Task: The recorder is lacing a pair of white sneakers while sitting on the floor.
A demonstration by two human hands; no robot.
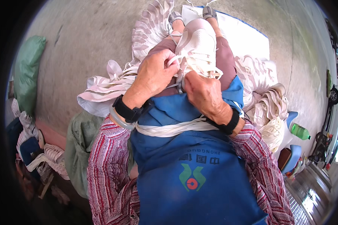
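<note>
A pale pink and white shoe upper (pixel 196 39) rests on my lap, toe pointing away from me. White shoelace (pixel 199 60) crosses its eyelets in several rows. My left hand (pixel 154 77) pinches a loop of the lace between thumb and forefinger at the upper's left side. On the near right part of the upper, my right hand (pixel 206 93) is closed with its fingers curled inward; what it grips is hidden behind the fingers. A bundle of white laces (pixel 176 129) lies across the blue apron (pixel 165 157) on my lap.
Stacked uppers (pixel 152 28) fan out at the far left, with more uppers (pixel 109 84) beside my left knee. Further stacks (pixel 257 73) and a lace bundle (pixel 273 133) lie at right. A green sack (pixel 29 75), a green bottle (pixel 300 131) and a white sheet (pixel 244 35) surround me.
</note>
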